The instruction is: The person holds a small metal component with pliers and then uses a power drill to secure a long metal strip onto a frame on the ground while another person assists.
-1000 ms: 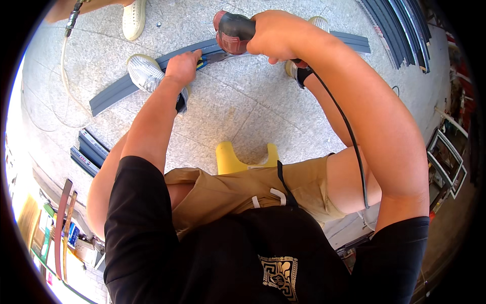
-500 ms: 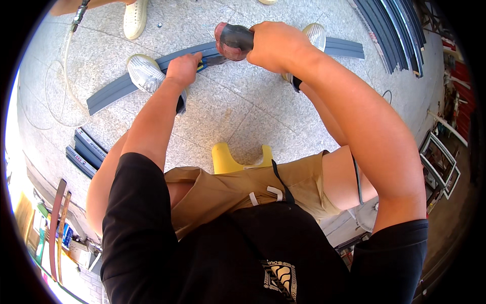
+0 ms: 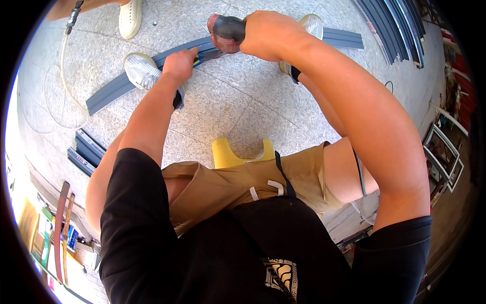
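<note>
A long grey ribbed profile strip [image 3: 114,92] lies across the floor under my two shoes. My left hand [image 3: 178,66] is closed around a pliers-like tool [image 3: 206,55] with a blue and yellow handle, and its dark end rests at the strip. To the right, my right hand [image 3: 268,34] grips a bulky red and black power tool [image 3: 226,33], held over the strip close to the dark end of the left hand's tool. The working end of the power tool is hidden.
More dark profiles [image 3: 392,30] lie stacked at far right, with others [image 3: 83,152] beside my left leg. A yellow stool-like piece [image 3: 223,152] is beneath me. A pale hose [image 3: 65,66] loops at left, near another person's shoe [image 3: 130,20]. Metal frames [image 3: 443,152] stand at right.
Both hands, with their tools, sit slightly farther up and left in the picture, and the whole view has shifted a little. Their grips look the same.
</note>
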Demonstrator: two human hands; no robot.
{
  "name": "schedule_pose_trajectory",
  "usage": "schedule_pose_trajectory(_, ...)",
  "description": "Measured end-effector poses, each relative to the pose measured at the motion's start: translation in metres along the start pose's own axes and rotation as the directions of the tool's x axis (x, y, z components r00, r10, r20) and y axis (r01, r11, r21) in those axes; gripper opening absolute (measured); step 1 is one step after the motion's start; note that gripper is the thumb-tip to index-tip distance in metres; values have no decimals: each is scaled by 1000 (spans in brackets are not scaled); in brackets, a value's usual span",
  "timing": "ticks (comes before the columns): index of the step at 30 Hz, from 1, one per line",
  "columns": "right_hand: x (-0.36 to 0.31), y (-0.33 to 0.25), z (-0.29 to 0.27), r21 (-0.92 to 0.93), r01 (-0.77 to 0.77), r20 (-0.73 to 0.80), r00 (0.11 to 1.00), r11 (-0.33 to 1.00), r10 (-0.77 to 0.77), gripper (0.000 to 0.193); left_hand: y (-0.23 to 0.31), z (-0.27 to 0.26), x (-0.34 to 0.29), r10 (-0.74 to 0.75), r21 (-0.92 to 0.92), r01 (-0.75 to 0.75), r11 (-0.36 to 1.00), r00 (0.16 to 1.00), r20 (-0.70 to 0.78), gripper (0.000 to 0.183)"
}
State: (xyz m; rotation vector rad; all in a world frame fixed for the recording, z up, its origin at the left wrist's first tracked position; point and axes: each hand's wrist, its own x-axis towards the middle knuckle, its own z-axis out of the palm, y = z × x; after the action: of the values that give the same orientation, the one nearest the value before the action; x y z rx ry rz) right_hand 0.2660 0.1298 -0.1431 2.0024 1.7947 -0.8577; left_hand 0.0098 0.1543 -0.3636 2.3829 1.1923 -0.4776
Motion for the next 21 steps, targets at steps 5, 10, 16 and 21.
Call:
schedule_pose_trajectory(5,-7,-3,-13,17,-42,15,999,999,42,30,-4,4,-1,4,8,-4,1000,1000,-28,24)
schedule_pose_trajectory(10,-8,-6,-13,4,-38,26,999,999,38,30,-4,4,0,10,-9,-10,1000,999,-39,24)
schedule_pose_trajectory(16,8,-2,-7,-42,0,57,998,999,2,30,-3,5,1,3,1,-3,1000,1000,-31,25)
schedule_pose_trajectory(21,6,2,1,-13,34,-25,999,999,-34,35,-4,3,1,8,4,-8,1000,1000,-12,26)
